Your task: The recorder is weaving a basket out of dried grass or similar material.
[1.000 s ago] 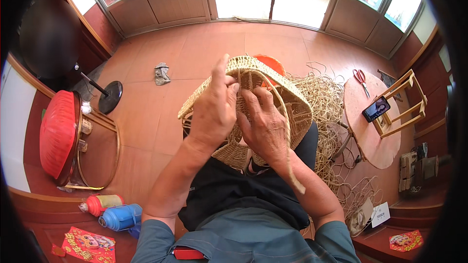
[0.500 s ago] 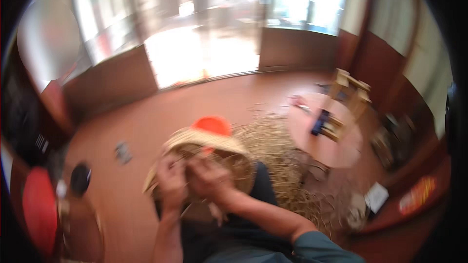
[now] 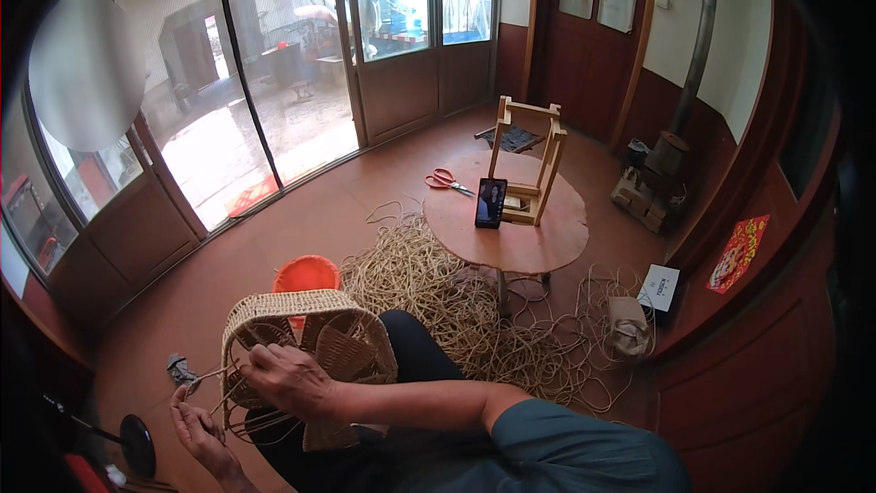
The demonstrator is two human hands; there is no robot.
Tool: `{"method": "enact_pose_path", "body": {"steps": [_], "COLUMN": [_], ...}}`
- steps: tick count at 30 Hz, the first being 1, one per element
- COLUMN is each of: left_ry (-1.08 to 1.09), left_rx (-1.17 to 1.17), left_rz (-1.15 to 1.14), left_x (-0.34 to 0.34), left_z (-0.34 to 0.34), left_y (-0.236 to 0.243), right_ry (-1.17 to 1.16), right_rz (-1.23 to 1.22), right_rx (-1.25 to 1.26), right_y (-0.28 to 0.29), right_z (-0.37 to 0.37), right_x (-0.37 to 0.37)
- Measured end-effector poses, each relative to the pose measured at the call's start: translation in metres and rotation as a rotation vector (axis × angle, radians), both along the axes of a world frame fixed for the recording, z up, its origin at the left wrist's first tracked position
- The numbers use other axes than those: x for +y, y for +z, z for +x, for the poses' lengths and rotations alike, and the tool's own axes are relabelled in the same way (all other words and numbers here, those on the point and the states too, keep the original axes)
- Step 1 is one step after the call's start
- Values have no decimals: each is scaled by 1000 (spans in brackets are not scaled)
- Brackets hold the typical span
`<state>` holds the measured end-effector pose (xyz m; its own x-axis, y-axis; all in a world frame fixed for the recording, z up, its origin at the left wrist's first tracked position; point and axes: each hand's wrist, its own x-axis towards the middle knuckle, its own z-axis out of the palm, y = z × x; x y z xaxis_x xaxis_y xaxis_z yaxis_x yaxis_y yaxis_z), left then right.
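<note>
A straw-coloured woven basket (image 3: 292, 303) lies tilted on my lap, its hollow side toward me and petal-like woven panels inside. My right hand (image 3: 287, 382) is closed at the basket's left edge, gripping a strand of cord (image 3: 211, 374). That strand runs across to my left hand (image 3: 203, 434), which pinches it between thumb and fingers, left of the basket and apart from it. Loose cord ends hang from the lower left edge. What lies under my right fingers is partly hidden.
Behind the basket stands an orange-red basin (image 3: 307, 273). A large heap of loose cord (image 3: 429, 288) covers the floor to the right. The round low table (image 3: 566, 237) bears red-handled scissors (image 3: 447, 181), a propped phone (image 3: 490, 203) and a wooden frame (image 3: 550, 164). A stove (image 3: 666, 162) stands far right.
My left hand has moved away from the basket, down and left, with cord stretched between both hands. My right hand stays at the basket. The view has swung right and become sharp.
</note>
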<state>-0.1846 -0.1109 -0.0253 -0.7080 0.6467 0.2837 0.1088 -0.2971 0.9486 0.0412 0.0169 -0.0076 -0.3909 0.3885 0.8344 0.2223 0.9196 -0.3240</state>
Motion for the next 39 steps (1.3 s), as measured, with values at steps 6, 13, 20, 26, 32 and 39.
{"method": "enact_pose_path", "body": {"steps": [6,13,20,26,32,39], "left_ry": [20,121,470,146,8,-14], "left_rx": [-9,79,656,607,275,153], "left_rz": [77,-45,-138,-225,-183,-176], "left_x": [-4,-9,-12,21,40,56], "left_z": [-5,-4,57,112,98,93], "left_y": [-4,4,24,6,2,-8], "right_ry": [-79,-89,-114,-114,-116,-27], "right_rz": [22,24,9,15,-39,-78], "right_rx": [-123,-46,-33,-18,48,-15], "right_y": [3,-5,-5,-6,-2,0], "right_z": [-15,-28,-32,-32,-34,-14], "right_x": [6,9,9,10,8,15]}}
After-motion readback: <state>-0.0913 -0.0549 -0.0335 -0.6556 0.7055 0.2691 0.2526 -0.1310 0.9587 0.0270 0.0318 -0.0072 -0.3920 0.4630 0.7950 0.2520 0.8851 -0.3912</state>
